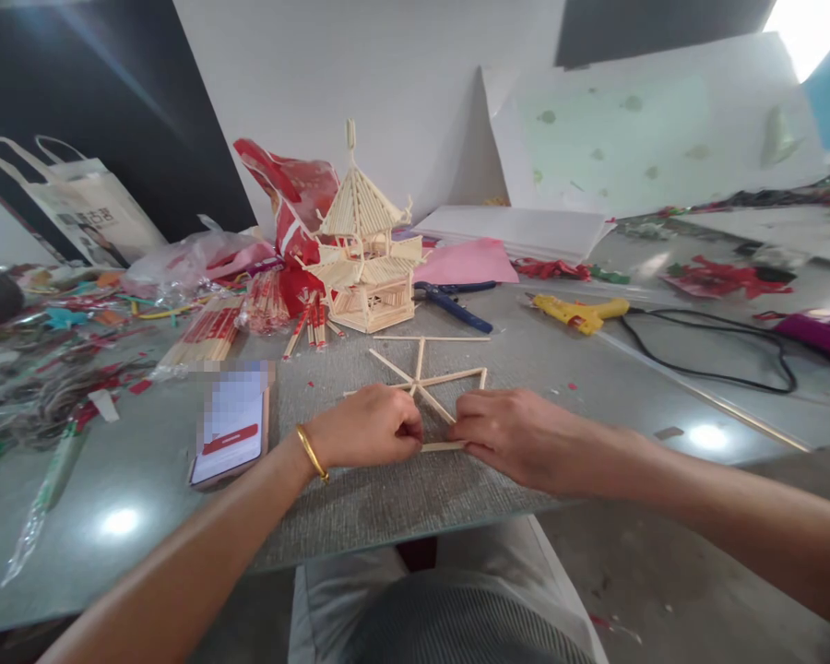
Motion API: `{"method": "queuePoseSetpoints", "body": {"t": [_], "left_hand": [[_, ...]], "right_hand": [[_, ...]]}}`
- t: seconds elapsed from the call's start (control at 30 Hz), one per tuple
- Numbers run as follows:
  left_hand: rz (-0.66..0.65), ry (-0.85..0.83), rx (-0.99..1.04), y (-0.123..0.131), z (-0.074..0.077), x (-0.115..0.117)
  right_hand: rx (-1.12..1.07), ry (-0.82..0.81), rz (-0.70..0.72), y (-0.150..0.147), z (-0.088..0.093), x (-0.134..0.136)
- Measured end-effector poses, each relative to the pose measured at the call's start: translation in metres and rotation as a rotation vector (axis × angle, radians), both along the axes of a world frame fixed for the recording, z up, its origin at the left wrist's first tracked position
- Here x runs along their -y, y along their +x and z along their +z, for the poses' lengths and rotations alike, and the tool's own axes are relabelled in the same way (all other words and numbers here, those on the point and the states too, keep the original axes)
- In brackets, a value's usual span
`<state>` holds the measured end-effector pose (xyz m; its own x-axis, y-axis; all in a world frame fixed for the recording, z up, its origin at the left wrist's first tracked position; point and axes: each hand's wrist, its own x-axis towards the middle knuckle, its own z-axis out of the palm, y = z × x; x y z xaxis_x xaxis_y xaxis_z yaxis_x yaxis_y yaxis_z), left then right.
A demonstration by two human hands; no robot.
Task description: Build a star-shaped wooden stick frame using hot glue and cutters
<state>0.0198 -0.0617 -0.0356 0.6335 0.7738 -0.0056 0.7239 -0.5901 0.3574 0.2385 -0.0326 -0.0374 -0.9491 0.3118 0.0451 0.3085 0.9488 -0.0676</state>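
Observation:
On the table in front of me lies a flat star of thin wooden sticks [417, 382], its spokes meeting at a centre. A short stick [483, 379] stands across the end of its right spoke, and a longer stick [456, 338] crosses the far spoke. A wooden stick [443, 447] spans the near side between my hands. My left hand [373, 426], with a gold bangle at the wrist, pinches its left end with curled fingers. The fingers of my right hand [515, 432] close on its right end, beside the near-right spoke. My fingertips partly hide both ends.
Behind the star stands a pavilion model of sticks [370, 309]. Blue-handled pliers [456, 304] and a yellow glue gun [581, 314] with a black cord lie to the right. A phone [233, 424], packed chopsticks [207, 327] and plastic scraps occupy the left.

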Motion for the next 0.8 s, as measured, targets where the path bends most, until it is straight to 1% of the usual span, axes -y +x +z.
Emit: {"method": "queuePoseSetpoints", "body": {"t": [0.1, 0.27, 0.33, 0.47, 0.8], "left_hand": [[0.000, -0.002, -0.006, 0.001, 0.000, 0.000], [-0.007, -0.010, -0.014, 0.003, 0.002, 0.002], [-0.003, -0.011, -0.019, 0.004, 0.003, 0.003], [0.028, -0.030, -0.040, 0.005, 0.003, 0.005], [0.052, -0.034, -0.088, 0.008, 0.006, 0.005]], "right_hand": [[-0.050, -0.075, -0.071, 0.010, 0.007, -0.002], [-0.101, -0.135, -0.185, 0.031, 0.015, -0.005], [-0.113, -0.171, -0.192, 0.036, 0.016, -0.004], [-0.132, -0.207, -0.158, 0.039, 0.014, -0.002], [-0.116, -0.191, -0.179, 0.037, 0.011, -0.006]]}}
